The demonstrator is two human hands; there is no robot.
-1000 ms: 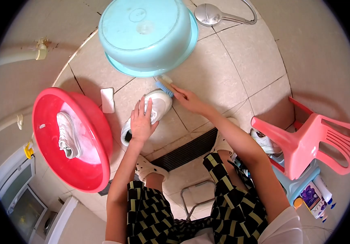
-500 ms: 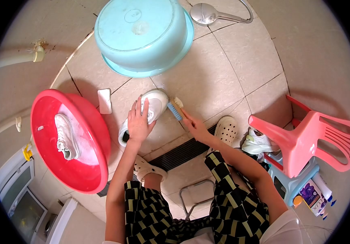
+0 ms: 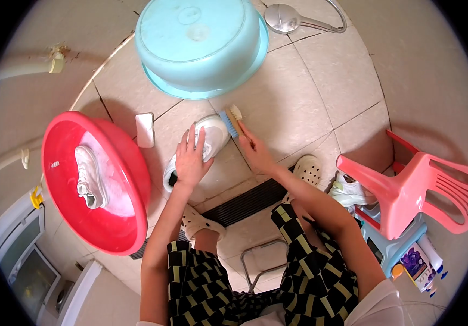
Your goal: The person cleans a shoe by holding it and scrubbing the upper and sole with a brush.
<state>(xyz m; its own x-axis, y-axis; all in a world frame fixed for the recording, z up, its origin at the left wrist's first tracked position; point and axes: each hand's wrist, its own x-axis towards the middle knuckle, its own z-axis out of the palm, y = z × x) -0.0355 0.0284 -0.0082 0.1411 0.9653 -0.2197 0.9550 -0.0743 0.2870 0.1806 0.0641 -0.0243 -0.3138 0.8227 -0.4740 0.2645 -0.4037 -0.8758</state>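
A white shoe (image 3: 216, 132) lies on the tiled floor, its toe pointing up and to the right. My left hand (image 3: 191, 160) presses on its laces and upper with the fingers spread. In my right hand (image 3: 256, 150) is the wooden handle of a scrubbing brush (image 3: 230, 120). The brush's blue bristles are at the right side of the shoe's toe. Another white shoe (image 3: 90, 176) sits in the red basin (image 3: 141, 217) on the left, beside whitish suds.
An upturned light blue basin (image 3: 196, 38) stands ahead, with a shower head (image 3: 283, 18) to its right. A white bar-like object (image 3: 144, 130) lies near the red basin. At right are a pink plastic chair (image 3: 402, 190), more shoes (image 3: 348, 190) and bottles (image 3: 417, 265). A floor drain (image 3: 245, 202) crosses below.
The brush in my right hand has moved from the toe's tip down and away, then back up against the toe's right side. My left hand has stayed on the shoe.
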